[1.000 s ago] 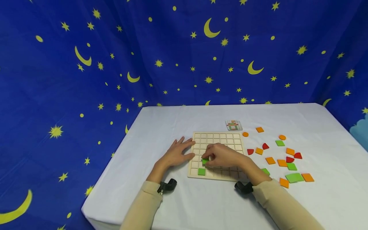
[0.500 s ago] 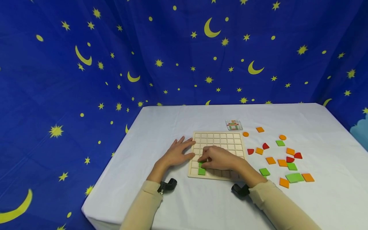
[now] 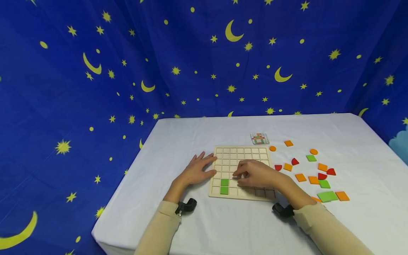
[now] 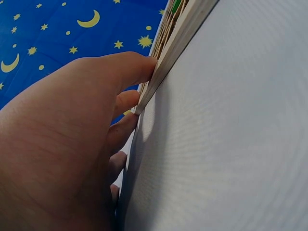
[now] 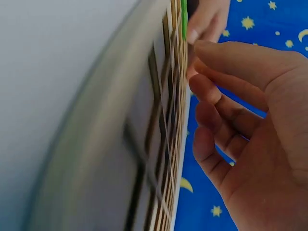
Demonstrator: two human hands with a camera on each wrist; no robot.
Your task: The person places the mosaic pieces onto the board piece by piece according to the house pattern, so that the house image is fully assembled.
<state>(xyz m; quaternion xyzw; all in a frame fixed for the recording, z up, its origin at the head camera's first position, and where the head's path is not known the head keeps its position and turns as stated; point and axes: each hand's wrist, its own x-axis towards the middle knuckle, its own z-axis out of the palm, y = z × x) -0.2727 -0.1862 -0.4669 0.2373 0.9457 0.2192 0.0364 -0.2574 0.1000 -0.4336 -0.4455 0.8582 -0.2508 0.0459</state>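
Observation:
A pale wooden grid board (image 3: 242, 156) lies on the white-covered table. Two square green tiles, a far one (image 3: 224, 182) and a near one (image 3: 224, 190), sit in neighbouring cells near its front left. My left hand (image 3: 196, 171) rests at the board's left side, fingers spread; in the left wrist view the thumb (image 4: 139, 67) touches the board's edge (image 4: 175, 48). Over the board's middle, right of the tiles, hovers my right hand (image 3: 259, 174). Its fingers (image 5: 204, 89) are loosely bent with nothing between them and the thumb.
Orange squares (image 3: 300, 177), orange discs (image 3: 313, 152), red quarter-circle pieces (image 3: 295, 161) and green tiles (image 3: 327, 196) lie scattered right of the board. A small pattern card (image 3: 259, 138) lies behind it. A blue star-and-moon curtain (image 3: 204, 53) hangs beyond the table.
My right hand has set the second green tile into the cell behind the first, let go and moved right. The left hand has stayed in place.

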